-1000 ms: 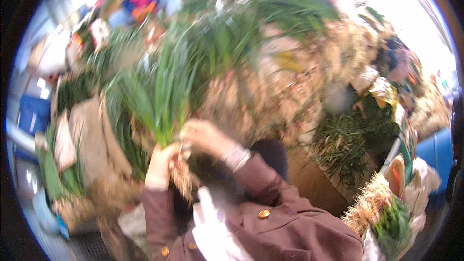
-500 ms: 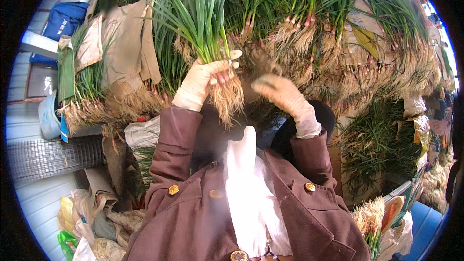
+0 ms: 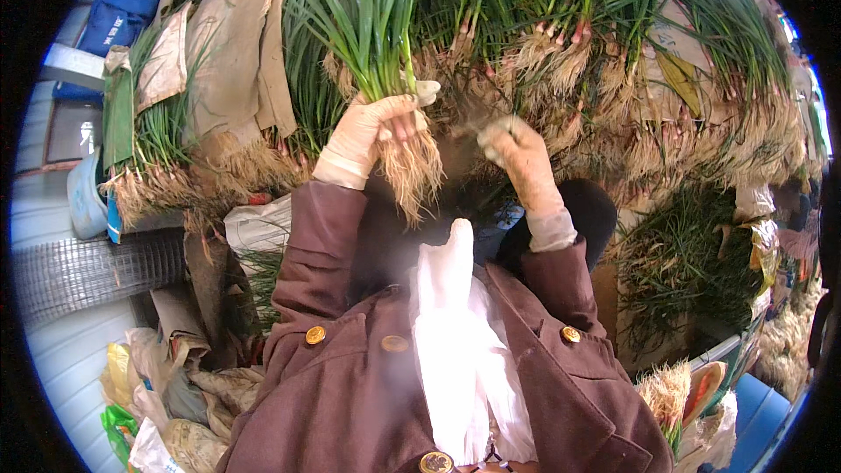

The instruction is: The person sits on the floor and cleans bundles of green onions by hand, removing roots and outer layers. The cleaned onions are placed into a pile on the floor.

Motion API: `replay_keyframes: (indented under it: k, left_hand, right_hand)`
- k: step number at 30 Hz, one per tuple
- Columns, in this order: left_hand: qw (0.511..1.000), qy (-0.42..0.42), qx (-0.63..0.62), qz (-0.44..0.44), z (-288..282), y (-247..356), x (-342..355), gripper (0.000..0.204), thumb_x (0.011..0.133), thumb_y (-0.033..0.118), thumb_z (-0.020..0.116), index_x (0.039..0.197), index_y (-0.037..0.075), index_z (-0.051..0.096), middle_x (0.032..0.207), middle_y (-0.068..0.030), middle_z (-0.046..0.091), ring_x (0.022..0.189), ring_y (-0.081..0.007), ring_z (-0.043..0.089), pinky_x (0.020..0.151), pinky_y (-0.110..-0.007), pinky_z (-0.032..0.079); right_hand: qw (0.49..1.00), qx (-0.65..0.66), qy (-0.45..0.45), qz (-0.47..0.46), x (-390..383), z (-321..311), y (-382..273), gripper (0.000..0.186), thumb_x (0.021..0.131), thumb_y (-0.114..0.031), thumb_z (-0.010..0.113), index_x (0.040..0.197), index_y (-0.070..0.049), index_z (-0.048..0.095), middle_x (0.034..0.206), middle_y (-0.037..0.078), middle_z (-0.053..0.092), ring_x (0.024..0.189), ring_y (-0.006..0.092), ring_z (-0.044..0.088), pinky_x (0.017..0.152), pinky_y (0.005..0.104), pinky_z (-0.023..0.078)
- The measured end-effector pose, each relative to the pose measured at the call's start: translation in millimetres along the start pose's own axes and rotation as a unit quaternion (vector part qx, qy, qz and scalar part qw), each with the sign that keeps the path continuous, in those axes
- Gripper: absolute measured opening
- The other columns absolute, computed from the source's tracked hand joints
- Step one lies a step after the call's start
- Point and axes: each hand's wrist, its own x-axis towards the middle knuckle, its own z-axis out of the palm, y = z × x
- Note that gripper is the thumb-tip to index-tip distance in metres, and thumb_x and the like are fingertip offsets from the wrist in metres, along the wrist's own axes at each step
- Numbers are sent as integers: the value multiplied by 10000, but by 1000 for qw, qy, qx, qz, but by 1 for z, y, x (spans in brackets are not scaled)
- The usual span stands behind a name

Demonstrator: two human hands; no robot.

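My left hand (image 3: pixel 372 127), in a pale glove, grips a bunch of green onions (image 3: pixel 377 26) just above its hanging roots (image 3: pixel 413 177); the green leaves stand upward. My right hand (image 3: pixel 519 153), also gloved, is held beside the bunch to its right, fingers curled near a thin stalk, apart from the roots. Whether it pinches anything is hard to tell. Both arms wear brown sleeves, and a white plastic bag (image 3: pixel 455 333) hangs down my front.
A large pile of green onions with roots (image 3: pixel 613 44) fills the space ahead and to the right. Brown cloth sacks (image 3: pixel 232 61) lie over the left bundles. A wire mesh (image 3: pixel 88 267), a blue bag (image 3: pixel 123 17) and crumpled bags (image 3: pixel 149 394) sit at left.
The view swung up and steadied on the pile. My left hand lifted the bunch slightly higher. My right hand stayed beside it, moving a little to the right.
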Motion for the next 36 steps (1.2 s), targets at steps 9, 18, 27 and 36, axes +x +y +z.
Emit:
replay_keyframes:
  k: [9, 18, 27, 36]
  left_hand:
    - [1000, -23, 6, -1, 0, 3, -2, 384, 881, 164, 636, 1196, -56, 642, 666, -48, 636, 519, -90, 545, 621, -194, 499]
    - [999, 1, -34, 18, 0, 14, -4, 411, 894, 145, 597, 1221, -103, 573, 1128, -206, 673, 875, -189, 679, 912, -322, 539]
    - [991, 97, -42, 79, -9, 20, -11, 335, 899, 152, 650, 1138, -83, 637, 832, -159, 716, 543, -136, 604, 577, -229, 519]
    - [989, 87, -115, 38, -29, 8, -21, 374, 884, 113, 669, 1223, 17, 547, 1056, -143, 682, 875, -244, 667, 765, -354, 571]
  right_hand:
    - [972, -189, -103, -99, 7, 47, -50, 284, 930, -197, 642, 1142, -8, 645, 1005, 46, 665, 837, 90, 594, 699, 238, 466]
    - [926, -346, -113, -102, 15, 4, 0, 208, 849, -177, 666, 1016, -53, 672, 890, 54, 672, 839, 175, 649, 796, 293, 504]
    - [721, -622, 256, -166, 111, -55, -109, 774, 806, -447, 711, 1403, -34, 443, 1407, 224, 459, 1306, 363, 446, 1063, 451, 407]
    - [509, -730, 374, -261, 186, -193, -105, 548, 858, -125, 594, 1394, -170, 493, 1346, 215, 549, 1120, 354, 613, 886, 422, 547]
